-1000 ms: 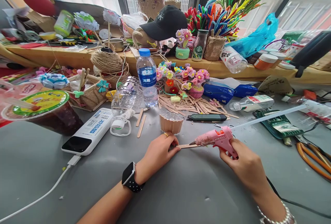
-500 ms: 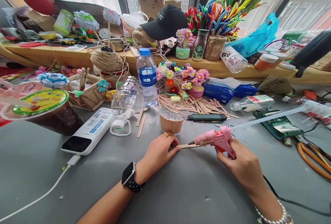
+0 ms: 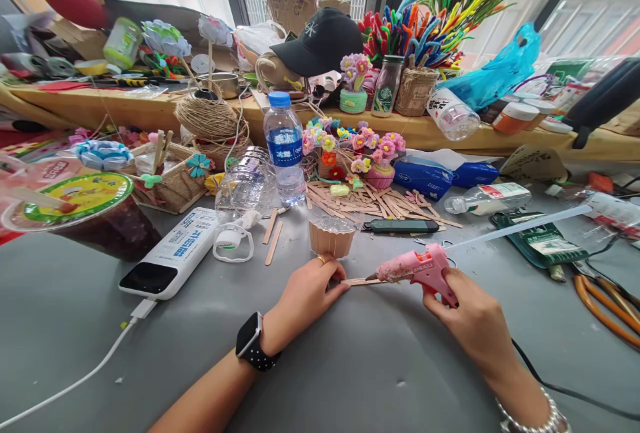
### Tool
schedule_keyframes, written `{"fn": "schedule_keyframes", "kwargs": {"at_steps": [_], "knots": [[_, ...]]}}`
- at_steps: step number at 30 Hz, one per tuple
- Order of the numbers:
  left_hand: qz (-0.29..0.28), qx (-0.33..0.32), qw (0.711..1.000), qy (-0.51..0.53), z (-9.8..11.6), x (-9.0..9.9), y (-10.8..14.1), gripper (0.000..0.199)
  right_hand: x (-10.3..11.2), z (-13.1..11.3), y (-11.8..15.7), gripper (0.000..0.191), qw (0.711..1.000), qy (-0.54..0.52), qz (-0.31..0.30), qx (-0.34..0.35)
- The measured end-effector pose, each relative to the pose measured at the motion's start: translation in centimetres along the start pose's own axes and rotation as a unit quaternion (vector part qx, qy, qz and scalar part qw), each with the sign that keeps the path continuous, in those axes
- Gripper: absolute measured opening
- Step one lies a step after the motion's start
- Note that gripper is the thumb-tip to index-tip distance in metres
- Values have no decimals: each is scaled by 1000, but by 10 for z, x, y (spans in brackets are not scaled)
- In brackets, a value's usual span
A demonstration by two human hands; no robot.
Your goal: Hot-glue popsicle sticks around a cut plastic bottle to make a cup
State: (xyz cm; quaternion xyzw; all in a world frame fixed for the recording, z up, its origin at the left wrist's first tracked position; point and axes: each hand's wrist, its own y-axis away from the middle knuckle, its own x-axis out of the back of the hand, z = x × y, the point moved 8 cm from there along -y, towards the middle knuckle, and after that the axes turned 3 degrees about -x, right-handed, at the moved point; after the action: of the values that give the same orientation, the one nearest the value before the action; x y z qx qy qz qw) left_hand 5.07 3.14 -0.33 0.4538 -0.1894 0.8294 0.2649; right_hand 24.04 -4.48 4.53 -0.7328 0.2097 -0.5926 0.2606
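My left hand is closed, pinching the left end of a flat wooden craft stick low over the grey table. My right hand grips a pink hot glue gun by its handle. The gun's nozzle points left and lies at or just above the stick; whether they touch I cannot tell. A clear glue stick juts from the gun's back. Just beyond my left hand stands a small cup shape walled with wooden sticks, clear plastic rising above its rim.
A pile of craft sticks lies behind the cup. A water bottle, a power bank and a sealed drink cup stand or lie leftward. Orange-handled scissors are far right, and a black cord trails at lower right.
My right hand has shifted very slightly to the right, the glue gun nearly in the same place. My left hand and the craft stick have not visibly moved.
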Motion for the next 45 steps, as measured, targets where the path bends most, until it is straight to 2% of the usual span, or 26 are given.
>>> {"fn": "schedule_keyframes", "kwargs": {"at_steps": [45], "knots": [[4, 12, 1000, 6, 0, 2, 0, 9, 6, 9, -2, 6, 999, 30, -10, -13]]}}
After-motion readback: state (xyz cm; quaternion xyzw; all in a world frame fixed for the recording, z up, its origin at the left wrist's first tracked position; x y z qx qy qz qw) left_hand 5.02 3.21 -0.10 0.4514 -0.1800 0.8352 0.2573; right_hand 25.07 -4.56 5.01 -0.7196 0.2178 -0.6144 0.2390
